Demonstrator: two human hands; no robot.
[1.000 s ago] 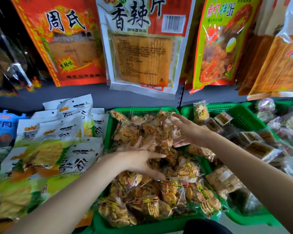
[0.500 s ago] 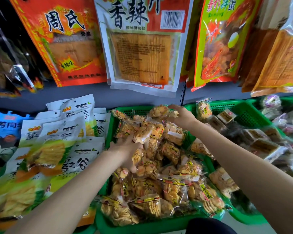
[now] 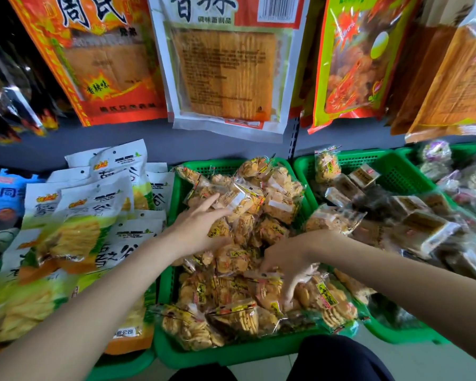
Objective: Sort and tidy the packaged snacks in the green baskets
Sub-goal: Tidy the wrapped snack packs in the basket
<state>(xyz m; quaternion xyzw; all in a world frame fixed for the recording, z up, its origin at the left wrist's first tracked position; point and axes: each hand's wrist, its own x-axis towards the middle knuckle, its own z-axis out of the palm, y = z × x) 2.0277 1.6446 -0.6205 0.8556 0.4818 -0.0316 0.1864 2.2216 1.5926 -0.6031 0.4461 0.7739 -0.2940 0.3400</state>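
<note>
The middle green basket point(image 3: 231, 353) is heaped with small clear packets of yellow crackers point(image 3: 239, 320). My left hand point(image 3: 201, 229) lies over the pile's centre, its fingers stretched out and touching packets toward the back. Lower down and to the right, my right hand point(image 3: 289, 262) points its fingers into the front packets, spread and touching them. I see no packet gripped by either hand. A loose mound of the same packets point(image 3: 270, 188) is stacked at the basket's back.
To the right, a second green basket point(image 3: 368, 166) holds brown wrapped bars and a few cracker packets. A third basket point(image 3: 465, 149) is at the far right. White-and-green bags point(image 3: 94, 215) lie on the left. Large snack bags point(image 3: 226, 64) hang above.
My right hand has come from the back of the basket down to the front packets. The packets it lifted now lie heaped at the back. My left hand reached slightly farther in.
</note>
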